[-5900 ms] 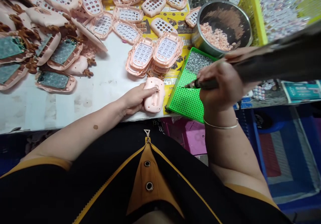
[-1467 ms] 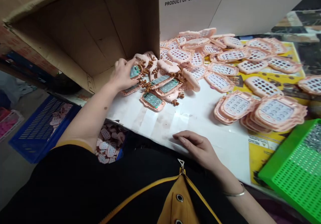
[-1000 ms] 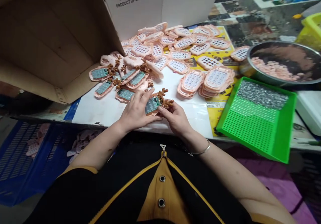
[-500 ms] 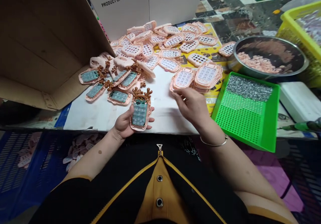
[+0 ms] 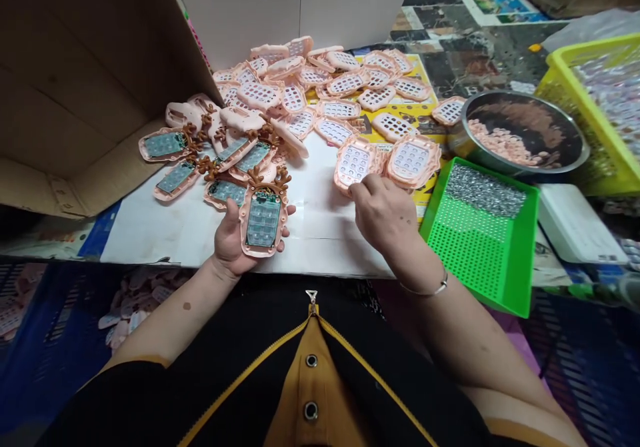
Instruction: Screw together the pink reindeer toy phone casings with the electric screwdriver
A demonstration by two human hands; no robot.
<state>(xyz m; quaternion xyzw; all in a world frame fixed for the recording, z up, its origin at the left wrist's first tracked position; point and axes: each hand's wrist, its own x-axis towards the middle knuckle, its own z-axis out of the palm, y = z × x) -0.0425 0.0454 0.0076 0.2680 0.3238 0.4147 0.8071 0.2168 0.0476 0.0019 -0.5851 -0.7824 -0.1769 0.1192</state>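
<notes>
In my left hand (image 5: pixel 231 233) rests a pink toy phone half (image 5: pixel 263 223) with brown antlers, its green circuit board and clear keypad facing up. The fingers wrap around its sides. My right hand (image 5: pixel 383 210) has its fingers closed at the lower edge of a pink toy phone cover (image 5: pixel 355 161) with a white keypad, on top of a stack. A second stack of pink covers (image 5: pixel 413 159) stands beside it. Left of the held half lie several antlered halves (image 5: pixel 165 144) with circuit boards. The fingertips of my right hand are partly hidden.
Many pink phone shells (image 5: pixel 260 95) are heaped at the back, by an open cardboard box (image 5: pixel 100 87). On the right are a green tray (image 5: pixel 465 260) of small screws, a metal bowl (image 5: pixel 570 157) of small pink parts, a yellow basket (image 5: pixel 555 77) and a white box (image 5: pixel 577 223).
My right hand has closed in on the front of the left cover stack, its fingers now at the top cover's edge. My left hand still holds the antlered half. The camera view has shifted slightly.
</notes>
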